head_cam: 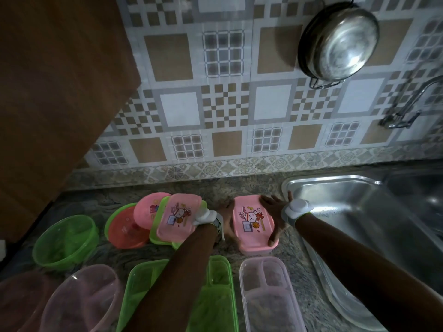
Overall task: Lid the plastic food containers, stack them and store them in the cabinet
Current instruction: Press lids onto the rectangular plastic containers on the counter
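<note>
Two open divided boxes (pixel 263 295) near; both hands' fingers (pixel 272 242) grip one lidded pink container (pixel 254 224).

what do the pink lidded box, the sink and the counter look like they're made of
Pink lidded box: opaque plastic, smooth, with a printed cartoon on its lid. Sink: probably stainless steel, with bright, mirror-like glare. Counter: mottled grey-brown, likely polished stone or a stone-look surface; dim light leaves it open.
</note>
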A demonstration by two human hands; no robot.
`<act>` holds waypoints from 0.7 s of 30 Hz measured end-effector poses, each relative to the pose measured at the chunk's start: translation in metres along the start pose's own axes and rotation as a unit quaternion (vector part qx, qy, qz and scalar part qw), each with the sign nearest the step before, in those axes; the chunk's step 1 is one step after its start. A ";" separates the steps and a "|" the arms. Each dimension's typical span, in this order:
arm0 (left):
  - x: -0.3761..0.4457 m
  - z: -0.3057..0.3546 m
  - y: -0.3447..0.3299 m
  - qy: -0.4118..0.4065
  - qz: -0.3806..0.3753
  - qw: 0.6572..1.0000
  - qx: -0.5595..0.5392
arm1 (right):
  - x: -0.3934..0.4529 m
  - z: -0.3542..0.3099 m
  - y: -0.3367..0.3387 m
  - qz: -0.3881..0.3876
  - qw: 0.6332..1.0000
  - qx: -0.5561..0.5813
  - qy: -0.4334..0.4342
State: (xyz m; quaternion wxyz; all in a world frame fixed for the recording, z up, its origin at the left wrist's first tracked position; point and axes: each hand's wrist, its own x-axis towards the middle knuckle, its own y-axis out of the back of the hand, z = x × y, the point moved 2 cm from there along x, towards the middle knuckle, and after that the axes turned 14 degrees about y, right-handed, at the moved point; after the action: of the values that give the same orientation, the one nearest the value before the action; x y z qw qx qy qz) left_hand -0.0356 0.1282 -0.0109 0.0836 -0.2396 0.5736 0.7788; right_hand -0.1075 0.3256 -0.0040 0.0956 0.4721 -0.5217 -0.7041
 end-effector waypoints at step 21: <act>0.011 -0.052 0.047 -0.035 -0.033 0.996 -0.072 | 0.041 -0.025 0.041 0.089 0.992 0.081 0.028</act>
State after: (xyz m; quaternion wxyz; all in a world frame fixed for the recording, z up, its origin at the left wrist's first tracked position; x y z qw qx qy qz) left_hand -0.0495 0.0631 0.0124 0.1120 -0.2370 0.5049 0.8224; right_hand -0.1245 0.2660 0.0065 0.1343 0.4495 -0.6138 -0.6350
